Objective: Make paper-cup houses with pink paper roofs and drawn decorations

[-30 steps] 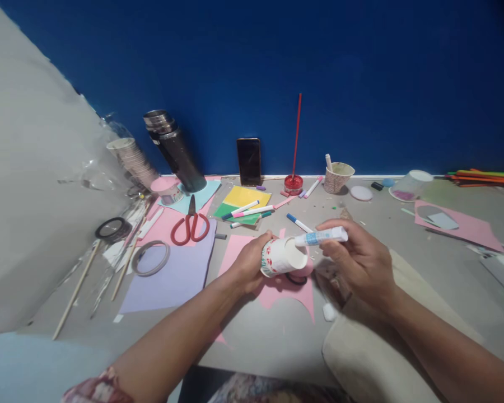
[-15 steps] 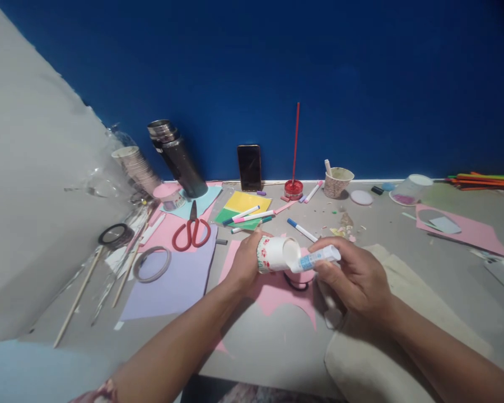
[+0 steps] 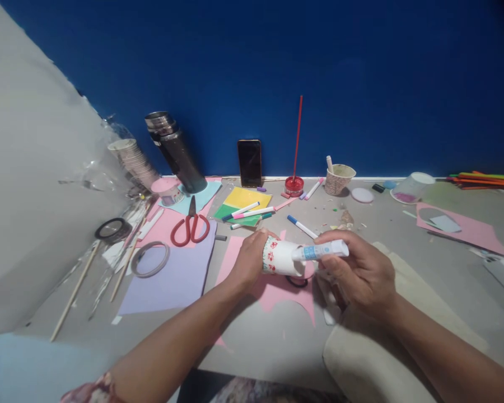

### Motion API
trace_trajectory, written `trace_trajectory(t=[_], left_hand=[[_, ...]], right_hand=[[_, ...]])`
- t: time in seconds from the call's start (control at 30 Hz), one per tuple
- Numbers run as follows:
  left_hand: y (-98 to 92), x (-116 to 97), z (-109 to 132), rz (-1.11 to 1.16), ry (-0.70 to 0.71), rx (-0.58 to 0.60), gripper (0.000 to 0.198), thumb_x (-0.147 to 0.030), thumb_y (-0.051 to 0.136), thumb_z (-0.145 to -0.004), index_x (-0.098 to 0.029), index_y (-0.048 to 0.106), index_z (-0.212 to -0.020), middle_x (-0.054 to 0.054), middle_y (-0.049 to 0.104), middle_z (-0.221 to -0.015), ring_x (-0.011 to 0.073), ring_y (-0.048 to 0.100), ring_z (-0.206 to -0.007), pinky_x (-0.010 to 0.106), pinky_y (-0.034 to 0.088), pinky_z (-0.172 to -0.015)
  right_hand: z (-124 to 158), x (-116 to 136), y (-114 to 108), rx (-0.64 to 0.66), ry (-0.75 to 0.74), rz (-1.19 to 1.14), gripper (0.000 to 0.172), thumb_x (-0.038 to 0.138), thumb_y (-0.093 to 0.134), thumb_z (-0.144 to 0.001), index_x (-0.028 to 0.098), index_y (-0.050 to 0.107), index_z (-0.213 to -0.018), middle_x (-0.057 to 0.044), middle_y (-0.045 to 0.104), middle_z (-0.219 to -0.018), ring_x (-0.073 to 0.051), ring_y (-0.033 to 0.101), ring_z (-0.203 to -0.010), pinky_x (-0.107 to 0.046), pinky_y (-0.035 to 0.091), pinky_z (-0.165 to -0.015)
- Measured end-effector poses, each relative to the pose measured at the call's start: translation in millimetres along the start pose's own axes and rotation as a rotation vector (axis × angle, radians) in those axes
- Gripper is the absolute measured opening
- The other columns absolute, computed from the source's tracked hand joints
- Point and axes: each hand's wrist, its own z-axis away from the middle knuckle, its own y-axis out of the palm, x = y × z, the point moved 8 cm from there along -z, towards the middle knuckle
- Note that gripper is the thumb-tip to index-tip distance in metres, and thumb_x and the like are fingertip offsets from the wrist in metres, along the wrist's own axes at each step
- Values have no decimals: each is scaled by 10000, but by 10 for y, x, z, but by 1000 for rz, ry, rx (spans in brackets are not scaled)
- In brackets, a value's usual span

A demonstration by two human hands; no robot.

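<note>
My left hand (image 3: 252,260) is wrapped round the decorated end of a white paper cup (image 3: 283,258), which lies sideways in the air with red flowers and green marks near that end. My right hand (image 3: 361,274) grips a white glue tube (image 3: 321,251) with blue print, its tip at the cup's plain end. Whether the tip touches the rim or the outer wall I cannot tell exactly. Beneath the cup lies cut pink paper (image 3: 277,294) with a dark ring (image 3: 297,281) on it, partly hidden by the cup.
Red-handled scissors (image 3: 190,226), a tape roll (image 3: 150,259) and purple paper (image 3: 163,291) lie to the left. Behind stand a dark flask (image 3: 178,154), a phone (image 3: 250,162), a red stick on a round base (image 3: 294,186) and a patterned cup (image 3: 339,180). A beige cloth (image 3: 397,324) lies at right.
The cup has turned so its open mouth faces away from view, showing more of its side. The glue tube has shifted slightly right and up, now lying nearly level along the cup's edge.
</note>
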Motion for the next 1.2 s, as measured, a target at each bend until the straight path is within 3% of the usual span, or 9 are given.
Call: trace_trajectory(t=[0.1, 0.23, 0.33, 0.5, 0.63, 0.83, 0.97, 1.1, 1.2], left_hand=[[9, 15, -11, 13, -11, 18, 386, -508, 599, -896, -164, 672, -738, 32, 613, -637, 143, 547, -527, 244, 427, -482], [81, 94, -20, 148, -133, 99, 452, -587, 601, -913, -159, 656, -778, 25, 596, -548, 173, 564, -443, 271, 449, -424], [108, 153, -19, 270, -240, 124, 465, -600, 616, -932, -155, 640, -801, 26, 604, -542, 174, 569, -419, 271, 461, -398], [171, 181, 12, 433, -355, 188, 380, -497, 546, -1014, -166, 610, -839, 16, 593, -553, 178, 569, -408, 272, 474, -354], [217, 197, 36, 492, -427, 212, 348, -452, 514, -1035, -161, 620, -876, 15, 598, -575, 176, 577, -418, 256, 451, -328], [117, 147, -2, 380, -267, 115, 409, -515, 573, -996, -155, 633, -812, 21, 608, -551, 178, 585, -413, 276, 484, -375], [118, 76, 21, 188, -133, 145, 489, -593, 574, -963, -142, 674, -806, 45, 618, -528, 182, 577, -404, 271, 460, -373], [154, 113, 45, 173, -174, 171, 481, -603, 576, -950, -155, 659, -794, 51, 629, -544, 186, 580, -416, 270, 445, -382], [164, 140, 49, 195, -209, 167, 435, -553, 584, -961, -158, 652, -794, 44, 629, -563, 178, 584, -434, 264, 451, -402]], right_hand=[[-28, 153, 49, 128, -115, -11, 103, 281, 591, -1014, 232, 675, -1046, -8, 769, -831, -151, 692, -627, -259, 519, -603], [-45, 270, 80, 207, -247, 37, 115, 273, 565, -1005, 227, 670, -1020, -27, 773, -800, -167, 700, -632, -270, 505, -590], [-66, 267, 40, 164, -251, 75, 90, 237, 587, -978, 237, 674, -995, -19, 766, -763, -168, 688, -605, -273, 499, -586], [-75, 151, -131, -39, -131, 146, 74, 238, 593, -966, 229, 666, -969, -20, 726, -750, -156, 604, -546, -285, 466, -548], [-66, 163, -109, -24, -153, 151, 72, 233, 590, -971, 227, 659, -991, -24, 740, -783, -156, 613, -567, -281, 486, -565], [-33, 213, -25, 46, -152, 68, 81, 234, 593, -985, 226, 670, -1011, -11, 753, -765, -157, 677, -591, -266, 533, -592], [-2, 202, -3, 31, -158, 22, 115, 265, 613, -987, 226, 709, -1036, -35, 785, -825, -170, 704, -624, -278, 552, -603], [-4, 242, -5, -10, -233, -15, 153, 297, 622, -985, 232, 741, -1057, -65, 796, -859, -216, 744, -712, -320, 578, -650], [-29, 254, -13, -22, -240, 32, 140, 268, 615, -984, 233, 731, -1053, -50, 786, -827, -198, 723, -676, -303, 562, -637]])
